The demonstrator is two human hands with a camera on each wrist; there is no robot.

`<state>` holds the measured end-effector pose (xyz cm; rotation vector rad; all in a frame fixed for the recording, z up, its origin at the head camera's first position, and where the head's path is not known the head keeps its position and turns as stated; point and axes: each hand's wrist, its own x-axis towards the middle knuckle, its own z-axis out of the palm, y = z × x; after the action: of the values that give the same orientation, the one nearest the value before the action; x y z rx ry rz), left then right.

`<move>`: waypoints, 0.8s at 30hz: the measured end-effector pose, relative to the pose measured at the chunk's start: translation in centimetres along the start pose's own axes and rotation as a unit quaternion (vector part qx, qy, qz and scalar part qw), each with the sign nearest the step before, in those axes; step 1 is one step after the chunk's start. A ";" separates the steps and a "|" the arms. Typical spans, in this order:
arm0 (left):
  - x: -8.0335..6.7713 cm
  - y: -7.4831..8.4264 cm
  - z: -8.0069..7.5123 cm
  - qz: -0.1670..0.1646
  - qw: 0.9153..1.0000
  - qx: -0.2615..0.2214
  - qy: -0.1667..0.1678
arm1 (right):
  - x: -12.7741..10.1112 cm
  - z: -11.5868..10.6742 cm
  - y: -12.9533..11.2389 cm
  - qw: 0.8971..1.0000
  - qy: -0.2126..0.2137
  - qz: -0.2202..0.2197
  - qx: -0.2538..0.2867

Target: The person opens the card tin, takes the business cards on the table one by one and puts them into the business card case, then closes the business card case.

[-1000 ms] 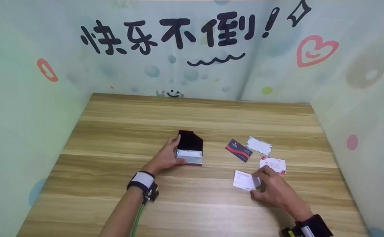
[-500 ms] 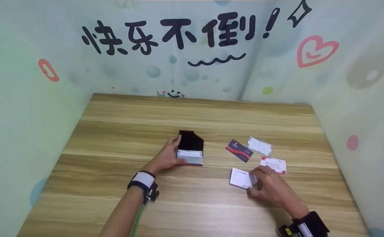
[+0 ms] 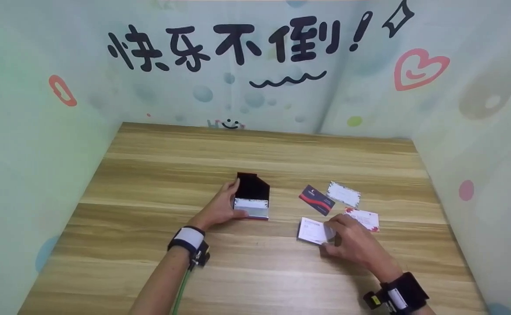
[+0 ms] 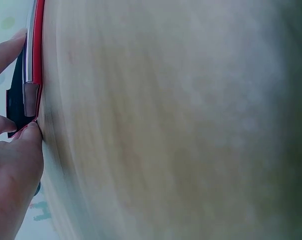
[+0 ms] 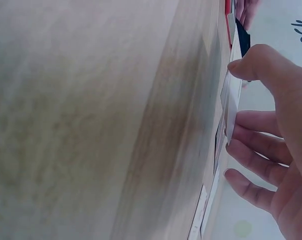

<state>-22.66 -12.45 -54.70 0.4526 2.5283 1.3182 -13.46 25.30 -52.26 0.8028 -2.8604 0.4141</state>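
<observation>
My left hand [image 3: 220, 210] grips the left side of an open business card case [image 3: 253, 187], its thumb across the lower front. The case has a black inside, a raised flap and a red outer edge, clear in the left wrist view. White cards [image 3: 252, 203] sit in its lower pocket. To the right, my right hand [image 3: 355, 243] pinches a white business card [image 3: 314, 231] between thumb and fingers at its right end. A dark edge shows along that card's left side; whether a second card lies beneath, I cannot tell. In the right wrist view the card [image 5: 233, 102] is tilted off the table.
Beyond the right hand lie a dark card with a red stripe [image 3: 317, 200], a white card with a leafy border [image 3: 344, 194] and a white card with red corners [image 3: 365, 220], partly behind the fingers. Printed fabric walls [image 3: 255, 96] edge the wooden table [image 3: 185, 166].
My right hand has moved left and slightly away from me with the white card, closer to the case. The left hand and the case stay in place.
</observation>
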 end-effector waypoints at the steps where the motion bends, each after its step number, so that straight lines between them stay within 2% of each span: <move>1: 0.0 0.0 0.0 0.002 1.000 0.000 0.000 | 0.1 0.1 0.0 1.000 0.002 -0.004 -0.001; 9: -0.1 -0.1 -0.2 -0.008 1.000 -0.004 -0.008 | 0.8 0.1 -0.3 1.000 -0.007 0.000 -0.007; 18: 0.0 -0.2 -0.1 -0.011 1.000 -0.006 -0.008 | 2.0 0.0 -0.4 1.000 0.013 -0.011 -0.001; 24: -0.1 0.0 -0.1 -0.010 1.000 -0.005 -0.005 | 2.9 0.0 -0.8 1.000 -0.002 0.002 0.006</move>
<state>-22.63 -12.55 -54.70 0.4298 2.5109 1.3167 -15.50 23.18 -51.41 0.8015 -2.8660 0.4313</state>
